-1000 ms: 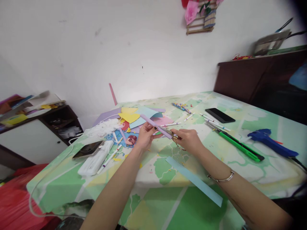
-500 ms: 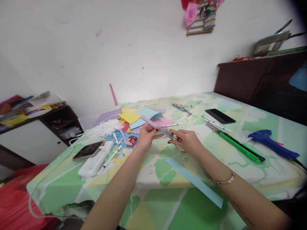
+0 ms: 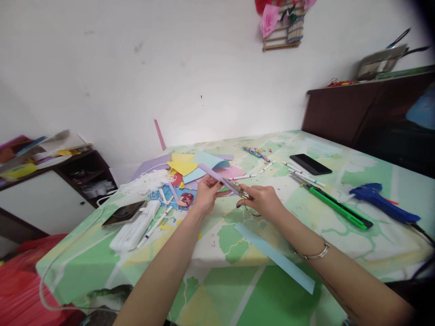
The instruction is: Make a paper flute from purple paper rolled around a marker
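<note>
Both hands closed, we should keep the purple strip (image 3: 208,170) taut in our left hand (image 3: 206,195), scissors (image 3: 234,184) in our right hand (image 3: 263,199) at three o'clock; blade contact looks unclear.

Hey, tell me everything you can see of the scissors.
The scissors look metal, with silvery blades and thin gold-coloured handles; one loop shows below the right hand, which holds them. They are raised above the table, blades pointing forward and leftward along the lilac paper strip pinched in the left hand. How far the blades are open is too small to tell.
</note>
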### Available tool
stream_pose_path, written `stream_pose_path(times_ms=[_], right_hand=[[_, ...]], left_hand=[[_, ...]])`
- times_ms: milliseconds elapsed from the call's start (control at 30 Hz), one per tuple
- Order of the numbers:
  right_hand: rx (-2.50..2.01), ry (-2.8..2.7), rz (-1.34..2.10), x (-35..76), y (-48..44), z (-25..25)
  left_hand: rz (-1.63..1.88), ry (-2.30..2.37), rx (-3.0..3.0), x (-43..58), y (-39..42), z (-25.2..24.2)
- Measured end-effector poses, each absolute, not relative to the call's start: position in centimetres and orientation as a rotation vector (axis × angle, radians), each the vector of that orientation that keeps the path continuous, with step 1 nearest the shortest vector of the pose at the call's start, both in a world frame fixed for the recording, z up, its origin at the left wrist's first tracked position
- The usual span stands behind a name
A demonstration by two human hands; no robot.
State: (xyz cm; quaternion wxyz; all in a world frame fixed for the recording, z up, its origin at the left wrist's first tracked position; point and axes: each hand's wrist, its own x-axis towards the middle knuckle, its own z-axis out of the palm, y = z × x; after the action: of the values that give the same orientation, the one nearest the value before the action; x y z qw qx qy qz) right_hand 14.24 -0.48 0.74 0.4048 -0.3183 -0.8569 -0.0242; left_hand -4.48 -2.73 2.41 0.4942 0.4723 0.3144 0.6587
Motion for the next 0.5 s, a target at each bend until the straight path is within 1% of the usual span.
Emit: stream_pose_path(times_ms=[100, 167, 233, 300, 367, 500], right_hand=[[-0.975, -2.027, 0.046, 14.4, -0.6, 1.5], [-1.183, -1.926, 0.042, 14.8, -0.4, 1.9], [-1.418, -1.871, 0.017, 15.4, 0.1, 2.0], [-1.593, -1.853, 0.075, 16.1, 0.7, 2.0], [-1.649, -1.844, 0.192, 16.6, 1.1, 1.8], [-1.526, -1.829, 0.382, 16.5, 1.3, 2.0]], left_hand=[[1.578, 0.796, 1.186, -4.4, -2.9, 2.5], [1.589, 0.810, 1.223, -4.3, -2.9, 2.5], [1.650, 0.816, 1.277, -4.3, -2.8, 2.4], [1.718, 0.844, 1.383, -4.3, -2.7, 2.3], [1.769, 0.928, 1.554, -4.3, -2.8, 2.3], [1.774, 1.074, 2.020, -4.1, -3.2, 1.9]])
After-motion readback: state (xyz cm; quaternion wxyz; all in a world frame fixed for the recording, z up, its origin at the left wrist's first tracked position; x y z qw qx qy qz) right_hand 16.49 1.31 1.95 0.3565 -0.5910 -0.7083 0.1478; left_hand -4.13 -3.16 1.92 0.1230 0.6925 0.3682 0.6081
